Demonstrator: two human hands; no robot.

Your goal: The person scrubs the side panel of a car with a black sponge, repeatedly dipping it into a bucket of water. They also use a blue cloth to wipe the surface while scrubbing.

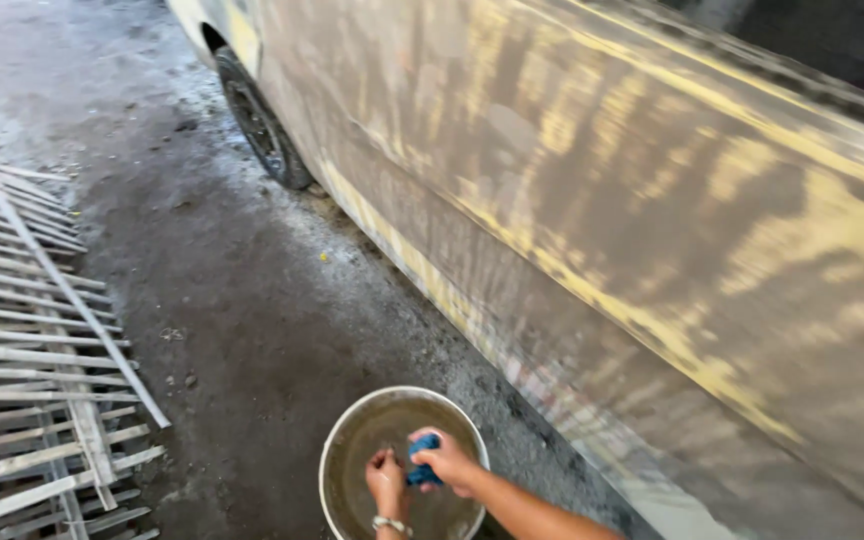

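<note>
Both hands over a round bucket (pixel 337 450) of murky water: right hand (pixel 447 462) fingers closed around a blue pad (pixel 422 472), left hand (pixel 386 480) fingers curled just beside it, seemingly wetting it. A sanded car body (pixel 652 200) stands beyond the fingers.

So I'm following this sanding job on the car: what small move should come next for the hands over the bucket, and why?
Probably lift the blue pad clear of the murky water and wring it over the bucket. The right hand grips it above the water, the left hand close beside it, and the car panel, streaked yellow and grey, stands right beside the bucket.
</note>
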